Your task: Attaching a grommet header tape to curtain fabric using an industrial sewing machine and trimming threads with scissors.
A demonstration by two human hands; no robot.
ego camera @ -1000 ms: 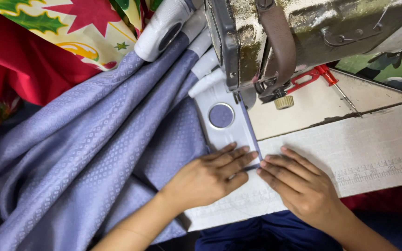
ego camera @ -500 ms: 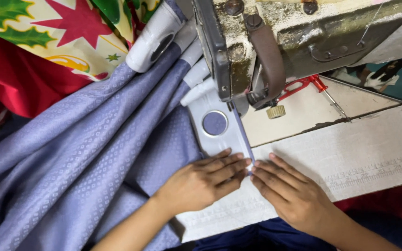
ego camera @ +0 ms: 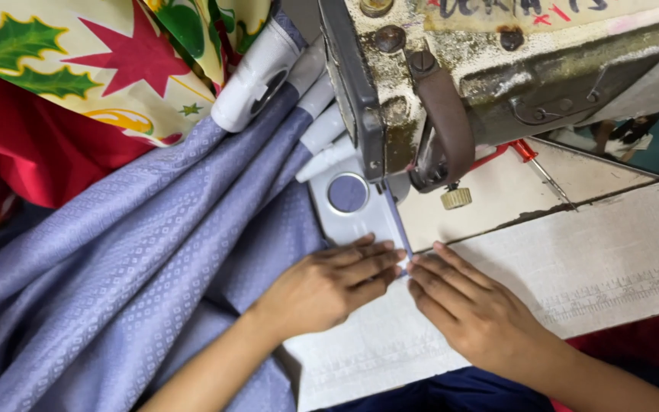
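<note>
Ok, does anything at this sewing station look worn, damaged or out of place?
The grey metal sewing machine head looks worn: rust-brown stains and chipped paint around its screws. The lilac patterned fabric lies bunched at the left. Left hand and right hand press flat near the needle; nothing spilled.

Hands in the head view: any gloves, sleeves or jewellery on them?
No. The left hand and right hand are bare, with no gloves, rings or watch showing. Both forearms are uncovered as far as the picture's edge, so no sleeves appear. Nails look short and unpainted.
</note>
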